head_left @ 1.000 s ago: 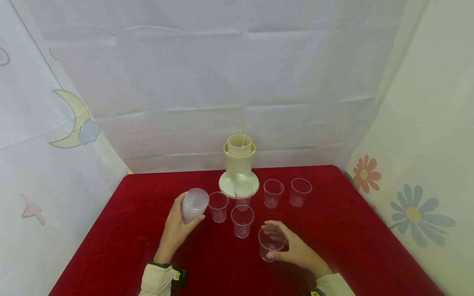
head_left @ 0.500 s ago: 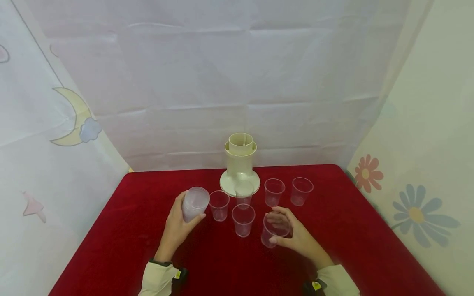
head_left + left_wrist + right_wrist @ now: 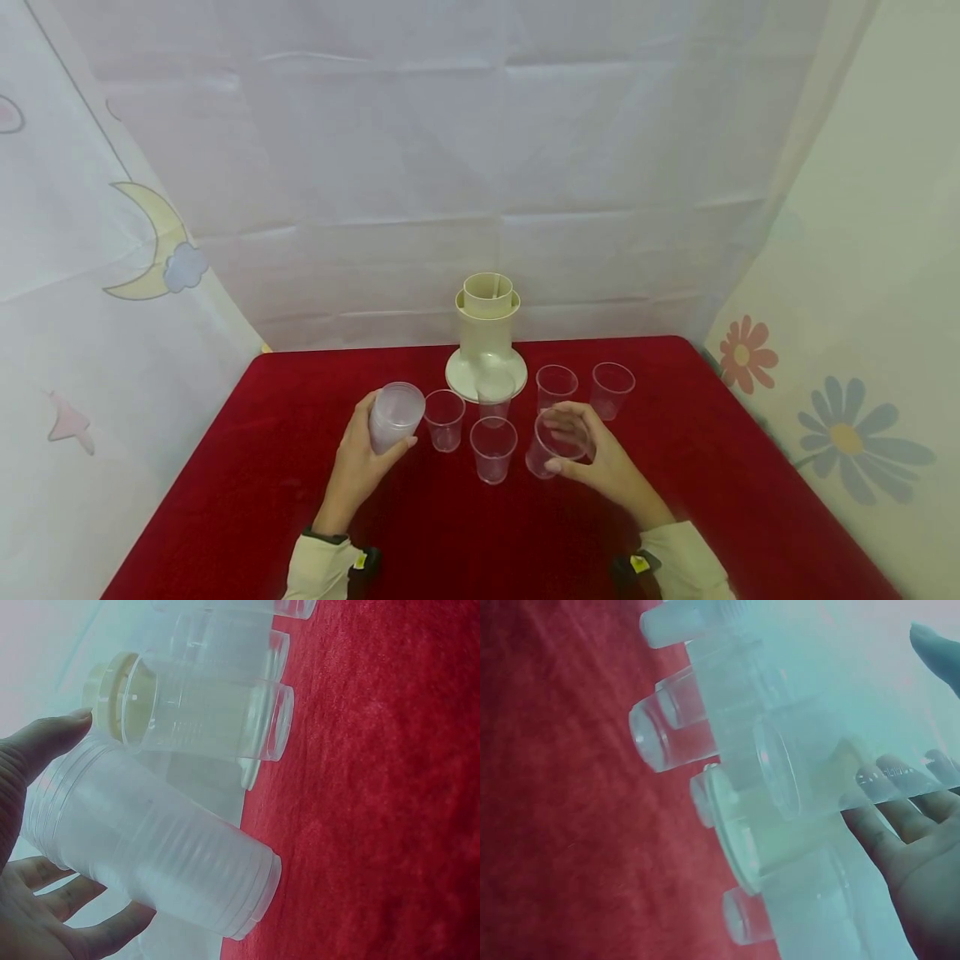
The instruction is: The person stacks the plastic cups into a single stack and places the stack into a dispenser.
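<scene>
In the head view my left hand [image 3: 357, 471] grips a stack of nested clear plastic cups [image 3: 395, 415], fingers on one side and thumb on the other. The left wrist view shows the stack [image 3: 165, 840] leaning, its base close over the red cloth. My right hand [image 3: 603, 462] holds a single clear plastic cup [image 3: 538, 460] between thumb and fingers. Seen from the right wrist, this cup [image 3: 780, 769] is raised off the cloth. Between the hands stand two clear cups, a nearer cup [image 3: 492, 454] and another cup [image 3: 445, 423] right beside the stack.
A cream two-tube holder [image 3: 483, 337] with a round base stands at the back middle. One clear cup [image 3: 495, 398] is in front of it. Two more, a cup [image 3: 557, 382] and a cup [image 3: 612, 390], stand at back right. Red cloth [image 3: 247, 467] covers the table.
My right hand has carried its cup up and away from me, toward the cups at back right, where it overlaps one. The left hand and its stack stay in place.
</scene>
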The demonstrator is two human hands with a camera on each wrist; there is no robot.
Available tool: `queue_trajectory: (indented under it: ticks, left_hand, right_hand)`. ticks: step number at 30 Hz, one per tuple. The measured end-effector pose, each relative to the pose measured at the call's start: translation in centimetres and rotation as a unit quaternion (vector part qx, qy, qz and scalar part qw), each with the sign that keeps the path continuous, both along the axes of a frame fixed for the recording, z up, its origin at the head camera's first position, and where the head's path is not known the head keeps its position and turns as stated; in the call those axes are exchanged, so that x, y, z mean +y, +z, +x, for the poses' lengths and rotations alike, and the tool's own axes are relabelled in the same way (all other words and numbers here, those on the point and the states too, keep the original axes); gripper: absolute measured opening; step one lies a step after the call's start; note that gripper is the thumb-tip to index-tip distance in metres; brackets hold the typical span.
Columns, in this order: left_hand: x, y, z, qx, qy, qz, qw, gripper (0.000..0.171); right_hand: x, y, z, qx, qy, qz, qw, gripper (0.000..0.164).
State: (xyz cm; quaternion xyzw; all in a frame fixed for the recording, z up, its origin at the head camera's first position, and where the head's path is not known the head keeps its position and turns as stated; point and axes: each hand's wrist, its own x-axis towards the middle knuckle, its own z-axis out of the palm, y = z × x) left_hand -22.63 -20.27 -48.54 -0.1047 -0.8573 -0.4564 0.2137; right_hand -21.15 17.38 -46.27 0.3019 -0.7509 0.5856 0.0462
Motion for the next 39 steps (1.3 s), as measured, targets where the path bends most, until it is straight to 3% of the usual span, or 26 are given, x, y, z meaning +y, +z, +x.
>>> queue_trajectory:
  ticks: [15, 25, 39]
  left_hand:
    - [0.0, -0.2, 0.0, 0.012, -0.001, 0.002, 0.9999, 0.087]
    - [0.0, 0.0, 0.0, 0.016, -0.002, 0.001, 0.9999, 0.087]
    - [0.1, -0.1, 0.1, 0.011, 0.003, 0.000, 0.9999, 0.087]
  right_hand:
    - [-1.6, 3.1, -1.6, 0.027, -0.015, -0.012, 0.999, 0.073]
    - [-2.8, 4.3, -2.5, 0.051, -0.040, -0.002, 0.998, 0.073]
    - [-5.3, 5.6, -3.7, 0.063, 0.013, -0.056, 0.996, 0.077]
